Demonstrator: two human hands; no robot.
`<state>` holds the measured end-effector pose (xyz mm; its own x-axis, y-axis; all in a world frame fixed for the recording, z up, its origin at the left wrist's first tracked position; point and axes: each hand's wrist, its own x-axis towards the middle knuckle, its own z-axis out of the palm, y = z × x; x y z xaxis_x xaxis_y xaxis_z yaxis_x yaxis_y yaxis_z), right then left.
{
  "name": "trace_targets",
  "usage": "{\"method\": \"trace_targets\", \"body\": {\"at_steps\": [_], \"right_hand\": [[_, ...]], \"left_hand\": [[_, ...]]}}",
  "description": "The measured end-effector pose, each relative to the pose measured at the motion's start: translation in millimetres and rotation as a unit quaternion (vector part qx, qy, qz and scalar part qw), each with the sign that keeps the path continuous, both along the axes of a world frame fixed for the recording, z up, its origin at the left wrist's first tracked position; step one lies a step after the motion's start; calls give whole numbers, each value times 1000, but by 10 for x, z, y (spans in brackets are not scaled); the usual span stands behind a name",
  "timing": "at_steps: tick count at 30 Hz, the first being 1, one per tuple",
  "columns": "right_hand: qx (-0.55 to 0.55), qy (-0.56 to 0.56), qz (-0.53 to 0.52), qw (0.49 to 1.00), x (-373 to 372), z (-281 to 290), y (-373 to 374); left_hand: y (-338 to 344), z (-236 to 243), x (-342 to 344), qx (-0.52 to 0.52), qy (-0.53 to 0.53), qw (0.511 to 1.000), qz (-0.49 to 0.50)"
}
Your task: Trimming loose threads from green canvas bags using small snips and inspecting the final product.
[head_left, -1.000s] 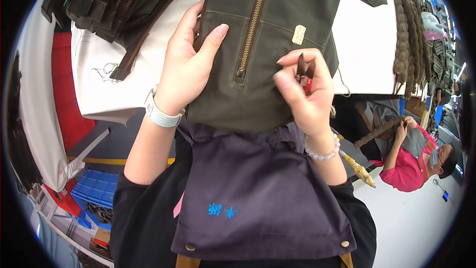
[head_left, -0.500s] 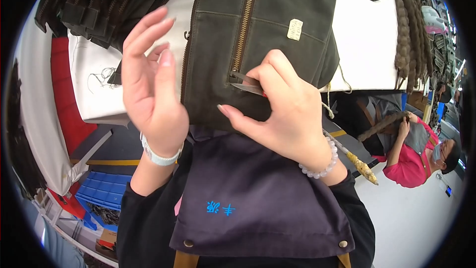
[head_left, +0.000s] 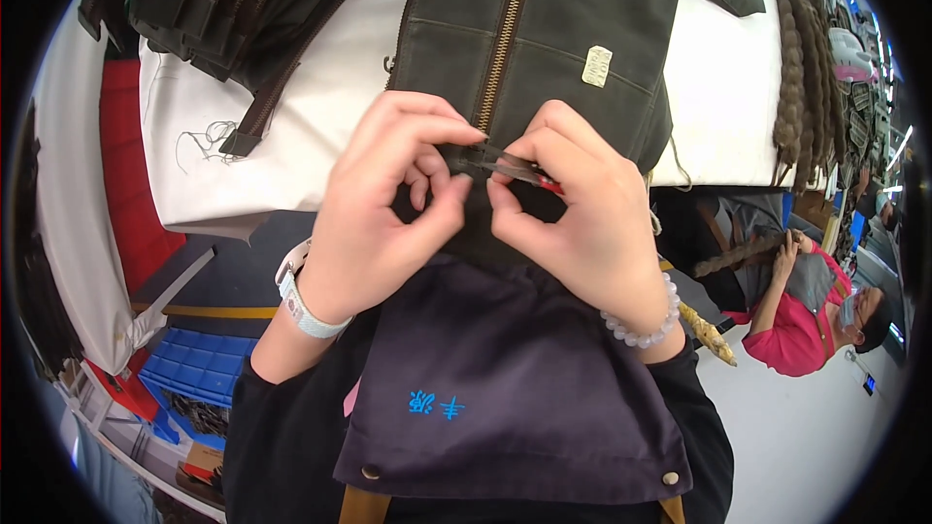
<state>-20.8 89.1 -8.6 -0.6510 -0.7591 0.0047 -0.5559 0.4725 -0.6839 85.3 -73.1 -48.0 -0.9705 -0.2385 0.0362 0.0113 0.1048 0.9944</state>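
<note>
A dark olive jacket-like garment (head_left: 442, 49) lies in front of me, with a brass zipper (head_left: 508, 29) running down it and a cream paper tag (head_left: 596, 66) on its right side. My right hand (head_left: 587, 218) grips small thread snips (head_left: 519, 173) with a red part at the handle, blades pointing left at the zipper's lower end. Facing it, my left hand (head_left: 393, 209) has thumb and fingers curled in at the same spot, by the blade tips. Whatever its fingertips pinch is too small and dark to make out.
Dark zippered pieces (head_left: 194, 29) and loose thread (head_left: 207, 143) lie on the white-covered table (head_left: 184, 189), left. Brown fur strips (head_left: 801, 78) hang at the right. A blue crate (head_left: 194, 369) stands lower left. A person (head_left: 791, 330) on the right handles a fur strip.
My left hand has come down and right from beside the garment to the zipper end, its fingers curling in. The right hand still grips the snips; the garment appears shifted right in view.
</note>
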Motion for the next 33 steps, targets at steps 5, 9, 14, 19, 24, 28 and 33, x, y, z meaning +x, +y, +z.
{"method": "trace_targets", "body": {"at_steps": [5,9,14,19,24,28,33], "right_hand": [[-31,-73,22,997,-42,11,43],[-70,-182,-10,981,-56,79,136],[-31,2,10,999,-30,37,199],[58,39,34,997,-8,143,196],[57,54,38,996,-13,132,185],[66,52,33,996,-9,131,200],[50,89,54,993,-16,92,176]], "left_hand": [[40,-20,-71,-107,2,994,-11],[68,-91,-55,-89,19,995,35],[30,-136,-19,36,-4,999,3],[22,-154,15,99,-8,995,6],[35,-176,10,103,7,994,25],[47,-213,19,77,24,997,8],[52,-190,17,39,16,999,10]]}}
